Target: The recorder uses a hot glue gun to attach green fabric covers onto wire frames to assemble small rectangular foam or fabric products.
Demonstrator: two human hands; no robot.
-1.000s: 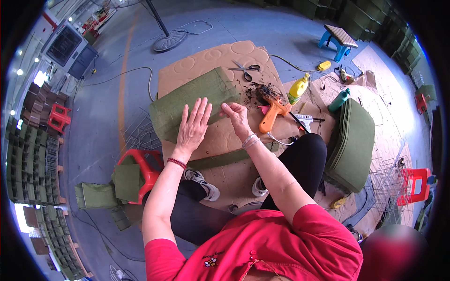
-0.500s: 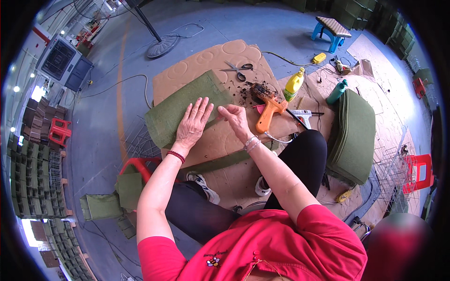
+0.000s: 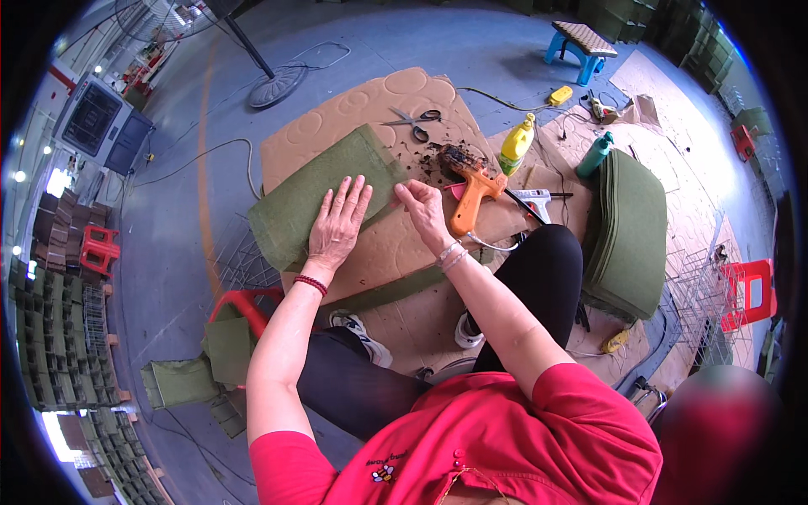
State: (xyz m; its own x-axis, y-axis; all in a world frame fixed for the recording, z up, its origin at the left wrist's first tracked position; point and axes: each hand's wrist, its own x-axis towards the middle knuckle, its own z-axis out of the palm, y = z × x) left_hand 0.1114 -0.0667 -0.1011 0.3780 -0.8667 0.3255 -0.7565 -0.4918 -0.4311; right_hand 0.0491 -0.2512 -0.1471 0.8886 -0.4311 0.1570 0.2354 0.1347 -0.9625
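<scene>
A green felt-like sheet (image 3: 295, 189) lies on a tan, embossed cardboard work surface (image 3: 383, 91). My left hand (image 3: 338, 223) presses flat on this sheet with its fingers stretched out. At the sheet's right edge, my right hand (image 3: 422, 210) is closed in a pinch; what sits between thumb and fingers is too small to make out. Just right of it rests an orange glue gun (image 3: 474, 200), its dark, crusted front end among brown crumbs. Black-handled scissors (image 3: 417, 124) lie spread beyond the sheet.
A yellow bottle (image 3: 517, 145), a white glue gun (image 3: 532, 199) and a green bottle (image 3: 595, 154) are to the right. Beside my knee stands a stack of green sheets (image 3: 627, 240). A fan base (image 3: 278, 87) and a blue stool (image 3: 581, 52) stand farther off. Cables cross the floor.
My right hand has shifted slightly rightward along the sheet's edge, still pinched. My left hand stays flat in place on the sheet. The whole view has shifted a little.
</scene>
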